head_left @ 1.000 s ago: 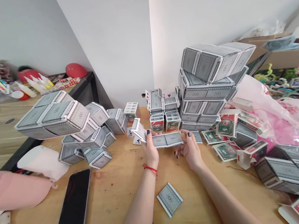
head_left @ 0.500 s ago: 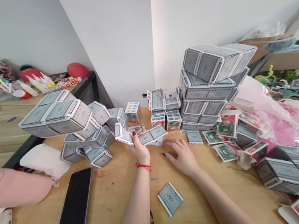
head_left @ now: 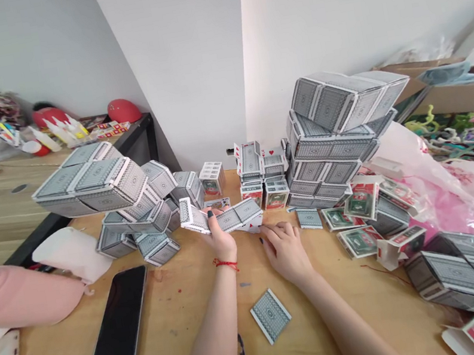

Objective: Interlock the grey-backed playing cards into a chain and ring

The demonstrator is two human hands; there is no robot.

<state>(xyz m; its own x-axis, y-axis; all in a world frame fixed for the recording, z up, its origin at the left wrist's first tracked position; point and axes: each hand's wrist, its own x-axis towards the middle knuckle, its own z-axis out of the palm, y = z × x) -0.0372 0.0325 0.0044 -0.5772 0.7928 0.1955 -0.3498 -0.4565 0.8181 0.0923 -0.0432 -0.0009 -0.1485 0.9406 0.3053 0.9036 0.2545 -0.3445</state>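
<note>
Left hand [head_left: 222, 242], thumb clamped, is holding the strip [head_left: 228, 221] alone; right hand [head_left: 287, 251], half-curled, grip unclear, having left it, is touching a card [head_left: 252, 224], strip work seemingly pausing.

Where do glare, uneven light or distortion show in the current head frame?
Head view: bright glare on the near end of the phone; head view: glints on the pinkish plastic wrap; head view: left wall darker than right wall; head view: wide-angle stretch likely toward the edges; head view: left hand and card strip show no heavy blur.
</note>
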